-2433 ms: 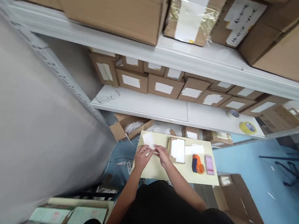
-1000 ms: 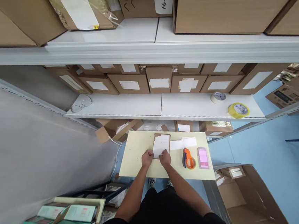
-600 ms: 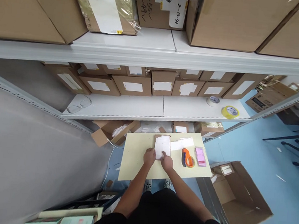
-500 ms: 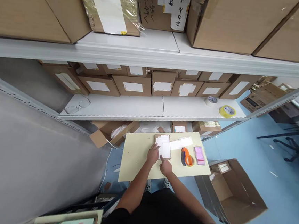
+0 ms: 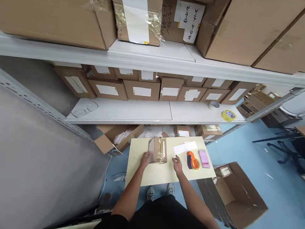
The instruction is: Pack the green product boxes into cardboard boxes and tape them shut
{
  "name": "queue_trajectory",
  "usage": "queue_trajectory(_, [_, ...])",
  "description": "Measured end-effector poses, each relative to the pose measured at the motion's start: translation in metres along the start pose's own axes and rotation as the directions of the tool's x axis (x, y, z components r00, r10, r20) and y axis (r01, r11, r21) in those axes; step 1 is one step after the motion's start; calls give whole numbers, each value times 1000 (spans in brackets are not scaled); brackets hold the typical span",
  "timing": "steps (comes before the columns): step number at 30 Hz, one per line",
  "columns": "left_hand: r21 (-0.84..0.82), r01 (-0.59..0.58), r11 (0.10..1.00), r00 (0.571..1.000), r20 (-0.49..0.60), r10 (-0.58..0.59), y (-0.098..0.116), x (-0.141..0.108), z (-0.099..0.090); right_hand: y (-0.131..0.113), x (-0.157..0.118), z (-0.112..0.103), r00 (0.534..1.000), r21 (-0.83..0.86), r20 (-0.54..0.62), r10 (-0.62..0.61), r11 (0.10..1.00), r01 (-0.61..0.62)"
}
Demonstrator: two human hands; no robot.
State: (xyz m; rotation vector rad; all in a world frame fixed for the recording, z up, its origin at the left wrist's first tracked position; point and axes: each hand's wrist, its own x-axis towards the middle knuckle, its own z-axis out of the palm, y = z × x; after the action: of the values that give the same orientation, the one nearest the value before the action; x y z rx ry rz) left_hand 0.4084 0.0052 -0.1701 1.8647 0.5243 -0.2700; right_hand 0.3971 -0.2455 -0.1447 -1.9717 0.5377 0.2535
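A small cardboard box (image 5: 160, 149) sits on the pale yellow board, its brown side with clear tape facing up. Its white-labelled face is turned to the left and looks blurred. My left hand (image 5: 145, 160) is at the box's lower left edge, fingers closed against it. To the right of the box, my right hand (image 5: 177, 164) is raised with fingers apart and holds nothing. White paper strips (image 5: 185, 147) lie just beyond the right hand. An orange tape dispenser (image 5: 192, 160) and a pixelated pink item (image 5: 204, 159) lie farther right.
The yellow board (image 5: 136, 173) is below a white shelf (image 5: 123, 110) bearing labelled boxes, glasses (image 5: 85, 109) and tape rolls (image 5: 228, 115). A large open carton (image 5: 237, 196) stands on the floor at right. Another open box (image 5: 118, 136) is at the board's left.
The small box has been turned from label up to taped side up, and sits slightly farther left. My right hand has come off it and moved right. The camera view has shifted a little.
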Motion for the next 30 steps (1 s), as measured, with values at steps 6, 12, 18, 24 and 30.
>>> queue_trajectory(6, [-365, -8, 931, 994, 98, 47, 5, -19, -4, -27, -9, 70, 946, 219, 304, -114, 975, 47])
queue_trajectory(12, [-446, -95, 890, 979, 119, 164, 27, -23, -22, -51, -24, 56, 949, 383, 272, -162, 923, 47])
queue_trajectory(18, [-436, -130, 891, 933, 250, 259, 81, -22, 11, -66, -33, -10, 973, 521, 89, -215, 842, 138])
queue_trajectory(24, [-329, -203, 922, 807, 478, 348, 159, -42, 105, -43, -51, -114, 973, 587, -208, -102, 783, 207])
queue_trajectory(30, [-293, -271, 917, 616, 679, 400, 220, -85, 240, 5, -67, -220, 844, 598, -526, 105, 751, 279])
